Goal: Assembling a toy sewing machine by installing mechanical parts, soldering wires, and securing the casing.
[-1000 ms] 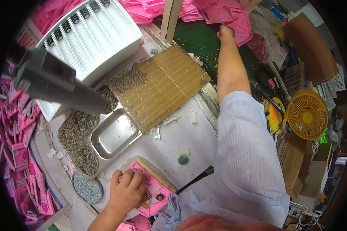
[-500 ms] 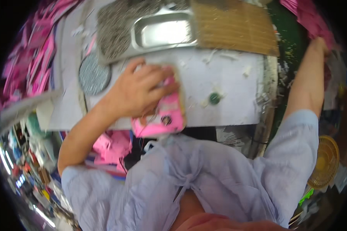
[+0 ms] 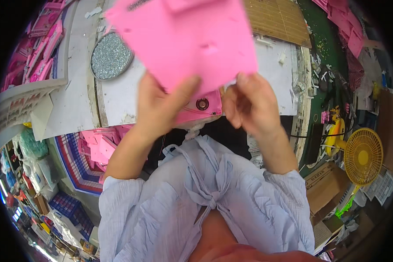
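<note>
A large pink plastic panel (image 3: 205,48) is raised over the worktable, somewhat blurred. My left hand (image 3: 159,105) grips its lower edge, thumb on the near face and fingers behind. At the panel's lower right corner is my right hand (image 3: 253,102), its thumb on the corner and its other fingers curled below. Beneath the panel, at the table's near edge, lies a pink plastic housing (image 3: 192,114) with a small round dark part (image 3: 202,104) in it. The raised panel hides most of this housing.
A round dish of small silvery pieces (image 3: 111,56) stands left on the white table (image 3: 78,96). Corrugated cardboard (image 3: 279,19) lies at the back right. Pink parts fill a basket (image 3: 81,170) below left and piles at both sides. A yellow fan (image 3: 362,157) stands right.
My right hand has come from the pink pile at far right to the middle. A pink panel is now held up over the housing, and my left hand has moved from the housing to the panel.
</note>
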Demonstrator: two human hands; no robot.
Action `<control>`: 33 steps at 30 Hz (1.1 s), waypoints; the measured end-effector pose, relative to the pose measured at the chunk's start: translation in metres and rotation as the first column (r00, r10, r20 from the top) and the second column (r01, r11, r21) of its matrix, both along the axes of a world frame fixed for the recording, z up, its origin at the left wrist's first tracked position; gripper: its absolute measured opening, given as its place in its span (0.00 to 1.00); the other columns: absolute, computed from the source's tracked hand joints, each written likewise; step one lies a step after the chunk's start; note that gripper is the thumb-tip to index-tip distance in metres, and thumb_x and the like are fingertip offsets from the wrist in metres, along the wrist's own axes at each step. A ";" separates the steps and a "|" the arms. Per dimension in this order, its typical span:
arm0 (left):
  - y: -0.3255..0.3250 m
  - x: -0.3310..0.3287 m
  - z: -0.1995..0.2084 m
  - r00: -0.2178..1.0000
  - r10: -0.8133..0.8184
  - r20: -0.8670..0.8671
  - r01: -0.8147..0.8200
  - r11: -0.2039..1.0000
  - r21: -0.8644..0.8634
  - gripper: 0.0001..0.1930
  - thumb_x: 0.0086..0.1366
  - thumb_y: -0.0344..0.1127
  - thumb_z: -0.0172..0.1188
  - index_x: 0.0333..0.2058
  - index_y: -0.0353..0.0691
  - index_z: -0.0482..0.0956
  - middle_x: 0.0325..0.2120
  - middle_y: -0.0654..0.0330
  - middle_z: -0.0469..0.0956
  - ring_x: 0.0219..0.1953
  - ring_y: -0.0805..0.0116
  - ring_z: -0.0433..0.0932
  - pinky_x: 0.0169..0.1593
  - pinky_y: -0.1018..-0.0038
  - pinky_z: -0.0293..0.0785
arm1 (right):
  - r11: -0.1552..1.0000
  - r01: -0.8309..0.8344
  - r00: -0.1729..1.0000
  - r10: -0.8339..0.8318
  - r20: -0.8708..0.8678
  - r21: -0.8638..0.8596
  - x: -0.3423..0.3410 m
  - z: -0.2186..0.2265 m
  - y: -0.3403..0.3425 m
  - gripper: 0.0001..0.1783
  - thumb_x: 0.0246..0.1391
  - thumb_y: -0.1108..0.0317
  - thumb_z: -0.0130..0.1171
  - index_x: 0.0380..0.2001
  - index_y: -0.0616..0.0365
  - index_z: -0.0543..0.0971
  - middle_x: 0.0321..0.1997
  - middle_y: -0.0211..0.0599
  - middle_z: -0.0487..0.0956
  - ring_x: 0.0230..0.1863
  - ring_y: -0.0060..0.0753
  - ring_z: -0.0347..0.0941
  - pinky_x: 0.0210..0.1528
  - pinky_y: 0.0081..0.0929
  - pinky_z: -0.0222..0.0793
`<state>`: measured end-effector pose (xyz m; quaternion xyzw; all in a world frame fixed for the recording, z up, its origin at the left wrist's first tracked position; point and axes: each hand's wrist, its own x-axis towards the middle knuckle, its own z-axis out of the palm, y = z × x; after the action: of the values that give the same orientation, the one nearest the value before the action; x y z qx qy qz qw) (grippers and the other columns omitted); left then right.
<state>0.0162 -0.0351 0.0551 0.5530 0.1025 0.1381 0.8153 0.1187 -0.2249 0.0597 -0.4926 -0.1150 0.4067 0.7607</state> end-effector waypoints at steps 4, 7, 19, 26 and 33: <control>0.040 -0.014 0.012 0.976 -0.065 -0.207 0.066 0.998 -0.001 0.24 0.65 0.27 0.67 0.57 0.28 0.70 0.50 0.51 0.80 0.49 0.68 0.81 0.54 0.70 0.77 | 0.980 0.120 0.957 -0.073 0.279 -0.157 0.022 0.000 0.020 0.26 0.71 0.60 0.51 0.66 0.61 0.65 0.31 0.38 0.82 0.26 0.25 0.78 0.19 0.19 0.66; 0.030 -0.022 -0.008 0.977 0.065 -0.202 -0.015 0.971 0.240 0.34 0.66 0.33 0.68 0.66 0.27 0.62 0.47 0.50 0.82 0.46 0.68 0.82 0.49 0.73 0.78 | 0.967 0.035 0.811 0.121 0.573 -0.253 0.007 -0.012 0.007 0.32 0.62 0.70 0.63 0.67 0.58 0.64 0.26 0.33 0.79 0.24 0.22 0.76 0.26 0.19 0.69; 0.029 -0.044 -0.038 0.941 0.170 -0.294 0.141 0.592 0.793 0.41 0.60 0.40 0.70 0.69 0.36 0.63 0.23 0.59 0.79 0.21 0.69 0.75 0.28 0.74 0.73 | 0.807 0.128 0.527 0.437 0.729 -0.576 -0.013 -0.053 -0.010 0.32 0.60 0.61 0.64 0.66 0.52 0.68 0.18 0.36 0.75 0.19 0.39 0.75 0.25 0.32 0.67; 0.019 -0.060 -0.047 0.925 0.230 -0.301 0.124 0.568 0.814 0.41 0.61 0.37 0.69 0.70 0.36 0.61 0.18 0.63 0.71 0.18 0.70 0.71 0.25 0.73 0.70 | 0.798 -0.013 0.402 0.556 0.727 -0.603 0.008 -0.048 -0.002 0.34 0.60 0.64 0.64 0.69 0.49 0.67 0.17 0.39 0.74 0.18 0.37 0.72 0.26 0.30 0.65; 0.006 -0.069 -0.046 0.887 0.330 -0.324 0.132 0.491 0.861 0.40 0.64 0.36 0.68 0.71 0.33 0.59 0.15 0.66 0.67 0.15 0.73 0.68 0.22 0.74 0.66 | 0.735 -0.043 0.313 0.654 0.689 -0.677 0.017 -0.043 0.005 0.37 0.59 0.64 0.66 0.71 0.42 0.68 0.19 0.41 0.76 0.19 0.39 0.74 0.29 0.33 0.70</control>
<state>-0.0532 -0.0290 0.0094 0.8944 0.2368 0.0873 0.3693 0.1356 -0.2200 0.0169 -0.7822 -0.4955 0.2503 0.2829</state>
